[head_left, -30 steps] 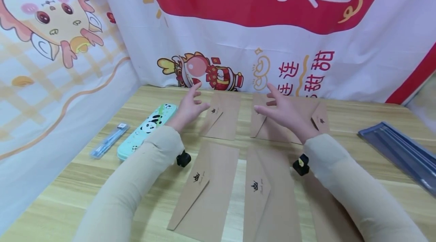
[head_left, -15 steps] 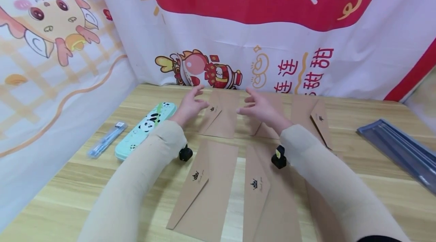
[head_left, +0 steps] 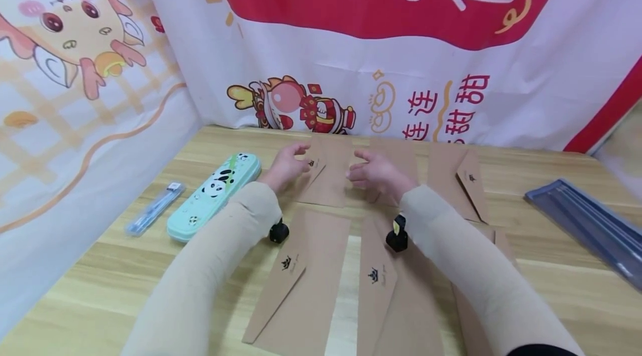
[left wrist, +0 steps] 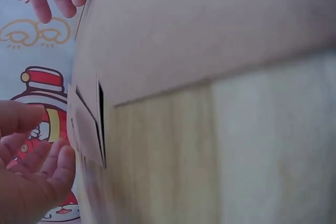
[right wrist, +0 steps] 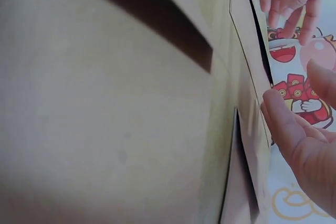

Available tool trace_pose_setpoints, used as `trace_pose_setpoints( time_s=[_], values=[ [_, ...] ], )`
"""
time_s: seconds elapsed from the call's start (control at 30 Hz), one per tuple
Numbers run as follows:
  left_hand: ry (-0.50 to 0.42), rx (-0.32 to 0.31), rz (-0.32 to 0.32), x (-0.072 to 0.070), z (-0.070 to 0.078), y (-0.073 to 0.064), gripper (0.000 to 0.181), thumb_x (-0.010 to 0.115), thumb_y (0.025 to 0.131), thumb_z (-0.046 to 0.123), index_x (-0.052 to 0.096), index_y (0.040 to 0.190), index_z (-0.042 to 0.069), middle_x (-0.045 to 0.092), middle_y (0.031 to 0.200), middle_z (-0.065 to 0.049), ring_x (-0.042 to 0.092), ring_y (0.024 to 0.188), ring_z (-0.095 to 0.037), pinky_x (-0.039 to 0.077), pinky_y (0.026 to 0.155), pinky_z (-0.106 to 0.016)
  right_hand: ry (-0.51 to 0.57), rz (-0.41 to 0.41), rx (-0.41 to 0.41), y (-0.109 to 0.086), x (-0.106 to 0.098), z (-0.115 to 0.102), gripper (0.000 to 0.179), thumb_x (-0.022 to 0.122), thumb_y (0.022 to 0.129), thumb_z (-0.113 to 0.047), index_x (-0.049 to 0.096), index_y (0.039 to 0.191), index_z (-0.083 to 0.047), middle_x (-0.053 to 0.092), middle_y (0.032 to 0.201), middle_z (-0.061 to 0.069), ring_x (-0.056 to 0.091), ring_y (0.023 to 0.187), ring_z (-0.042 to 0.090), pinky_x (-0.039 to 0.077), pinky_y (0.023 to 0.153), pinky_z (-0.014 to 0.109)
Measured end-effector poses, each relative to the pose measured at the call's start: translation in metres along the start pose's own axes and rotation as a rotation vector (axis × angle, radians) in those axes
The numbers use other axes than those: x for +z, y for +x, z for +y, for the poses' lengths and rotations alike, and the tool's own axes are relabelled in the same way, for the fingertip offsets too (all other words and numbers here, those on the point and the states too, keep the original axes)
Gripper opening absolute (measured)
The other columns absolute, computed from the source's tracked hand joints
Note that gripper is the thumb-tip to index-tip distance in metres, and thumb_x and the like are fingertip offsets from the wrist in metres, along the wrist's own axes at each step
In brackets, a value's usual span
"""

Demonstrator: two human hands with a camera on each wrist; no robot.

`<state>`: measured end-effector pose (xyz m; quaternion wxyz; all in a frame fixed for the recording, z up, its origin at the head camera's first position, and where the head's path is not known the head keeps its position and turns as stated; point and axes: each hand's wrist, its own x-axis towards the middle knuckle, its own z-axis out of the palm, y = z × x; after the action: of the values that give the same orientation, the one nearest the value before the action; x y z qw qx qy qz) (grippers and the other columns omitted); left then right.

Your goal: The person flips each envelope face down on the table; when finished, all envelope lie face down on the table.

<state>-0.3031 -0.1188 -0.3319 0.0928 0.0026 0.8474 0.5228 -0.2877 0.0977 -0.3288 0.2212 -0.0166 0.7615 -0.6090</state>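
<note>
Brown kraft envelopes lie in two rows, each with a pointed flap, and most show a crown print. My left hand (head_left: 288, 166), fingers loosely bent and holding nothing, hovers at the left edge of the back left envelope (head_left: 333, 178). Across from it, my right hand (head_left: 378, 172) hangs over the back middle envelope (head_left: 396, 151), partly covering it; its fingers are relaxed too. In the left wrist view, bare fingers (left wrist: 58, 163) curve beside an envelope flap (left wrist: 86, 129). The right wrist view shows a gap between thumb and fingers (right wrist: 286, 124).
The back right envelope (head_left: 443, 178) and front envelopes (head_left: 318, 289) surround my forearms. Left stand a mint panda pencil case (head_left: 215, 194) and a clear packet with thin blue items (head_left: 155, 208). A dark blue translucent pouch (head_left: 584, 228) lies right. A printed cloth (head_left: 311, 49) borders the table behind.
My right hand has moved left, off the back right envelope and toward my left hand. Both hands have sunk lower, with fingers a little more bent.
</note>
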Motion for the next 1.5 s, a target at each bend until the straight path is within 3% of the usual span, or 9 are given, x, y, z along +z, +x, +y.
trace_pose_setpoints(
  time_s=[0.23, 0.4, 0.53, 0.7, 0.9, 1.23, 1.5],
  values=[
    [-0.024, -0.061, 0.033, 0.003, -0.005, 0.001, 0.065, 0.054, 0.079, -0.01, 0.041, 0.139, 0.013, 0.036, 0.144, -0.011, 0.037, 0.128, -0.029, 0.042, 0.1, -0.037, 0.087, -0.01, 0.028, 0.003, 0.004, 0.005, 0.074, 0.054, 0.088, 0.005, 0.014, 0.149, -0.009, 0.037, 0.141, 0.024, 0.047, 0.123, 0.031, 0.043, 0.1, 0.038],
    [-0.04, -0.107, 0.037, 0.003, -0.007, 0.005, 0.066, 0.054, 0.078, -0.011, 0.042, 0.138, 0.015, 0.035, 0.145, -0.009, 0.034, 0.13, -0.029, 0.042, 0.1, -0.038, 0.057, -0.002, 0.035, 0.007, 0.006, 0.003, 0.073, 0.053, 0.087, 0.007, 0.016, 0.148, -0.009, 0.04, 0.14, 0.023, 0.047, 0.123, 0.03, 0.044, 0.099, 0.036],
    [-0.081, -0.141, 0.035, 0.002, -0.009, 0.007, 0.065, 0.054, 0.079, -0.011, 0.043, 0.138, 0.015, 0.04, 0.141, -0.01, 0.041, 0.123, -0.027, 0.045, 0.095, -0.035, 0.025, -0.002, 0.029, 0.01, 0.007, 0.001, 0.074, 0.054, 0.086, 0.009, 0.017, 0.148, -0.007, 0.04, 0.139, 0.023, 0.049, 0.121, 0.031, 0.044, 0.098, 0.036],
    [-0.152, -0.134, 0.031, -0.002, -0.009, 0.007, 0.065, 0.053, 0.08, -0.012, 0.041, 0.139, 0.012, 0.046, 0.135, -0.014, 0.046, 0.118, -0.027, 0.048, 0.089, -0.032, -0.076, 0.033, 0.057, 0.014, 0.007, -0.001, 0.071, 0.058, 0.085, 0.004, 0.024, 0.147, -0.01, 0.047, 0.137, 0.018, 0.051, 0.119, 0.027, 0.044, 0.099, 0.036],
    [-0.204, -0.147, 0.053, -0.005, -0.011, 0.008, 0.064, 0.05, 0.081, -0.012, 0.041, 0.139, 0.013, 0.046, 0.135, -0.014, 0.046, 0.121, -0.026, 0.047, 0.091, -0.033, -0.146, 0.053, 0.082, 0.017, 0.009, -0.004, 0.069, 0.062, 0.085, -0.001, 0.029, 0.145, -0.014, 0.052, 0.132, 0.012, 0.052, 0.117, 0.024, 0.041, 0.101, 0.037],
    [-0.281, -0.138, 0.111, -0.01, -0.013, 0.003, 0.065, 0.048, 0.077, -0.016, 0.042, 0.137, 0.008, 0.048, 0.135, -0.017, 0.045, 0.124, -0.027, 0.046, 0.095, -0.034, -0.104, 0.045, 0.081, 0.019, 0.015, -0.004, 0.067, 0.059, 0.087, 0.0, 0.028, 0.145, -0.011, 0.052, 0.132, 0.014, 0.054, 0.116, 0.023, 0.038, 0.104, 0.036],
    [-0.316, -0.121, 0.149, -0.017, -0.013, 0.003, 0.058, 0.046, 0.081, -0.015, 0.045, 0.135, 0.006, 0.05, 0.133, -0.017, 0.047, 0.121, -0.027, 0.047, 0.092, -0.031, -0.111, 0.078, 0.099, 0.02, 0.023, -0.01, 0.066, 0.063, 0.084, -0.006, 0.034, 0.143, -0.017, 0.043, 0.139, 0.008, 0.045, 0.115, 0.023, 0.031, 0.106, 0.039]
  ],
)
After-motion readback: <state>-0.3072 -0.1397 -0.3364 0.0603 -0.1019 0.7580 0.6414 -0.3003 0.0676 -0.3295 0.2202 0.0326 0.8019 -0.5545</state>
